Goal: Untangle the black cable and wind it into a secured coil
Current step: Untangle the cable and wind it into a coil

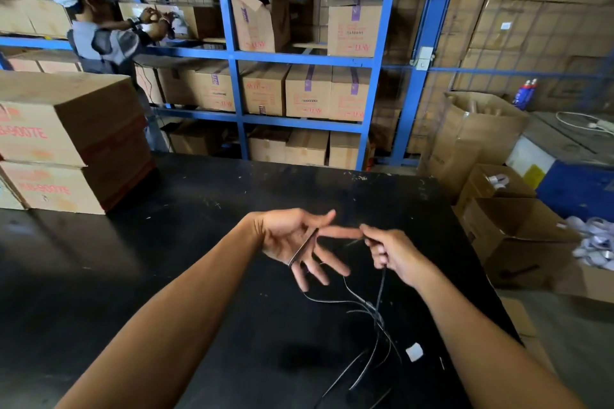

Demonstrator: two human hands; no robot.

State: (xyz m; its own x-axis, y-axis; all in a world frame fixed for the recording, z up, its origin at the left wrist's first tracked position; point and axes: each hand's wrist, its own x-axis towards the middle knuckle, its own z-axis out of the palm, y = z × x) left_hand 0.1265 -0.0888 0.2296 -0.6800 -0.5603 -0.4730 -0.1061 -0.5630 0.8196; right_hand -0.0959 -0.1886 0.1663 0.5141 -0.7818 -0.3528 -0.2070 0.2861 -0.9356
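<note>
**Black cable, partly wound, above black table**

Left hand (292, 239): palm up, fingers (332, 264) spread, cable (372, 309) crossing palm. Right hand (392, 252): fingers pinching cable beside left index fingertip. Remaining strands: hanging down, tangled on table (166, 242).

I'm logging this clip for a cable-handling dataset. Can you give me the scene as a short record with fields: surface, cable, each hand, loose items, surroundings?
surface: black table
cable: black cable, thin, loose strands trailing across the table toward the near edge; not yet coiled
left hand: left hand open, palm up, fingers spread, a strand running across its fingers
right hand: right hand closed, pinching the cable near the left index fingertip
loose items: small white scrap on the table
surroundings: stacked cardboard boxes at left, blue shelving behind, another person at the shelves
</note>
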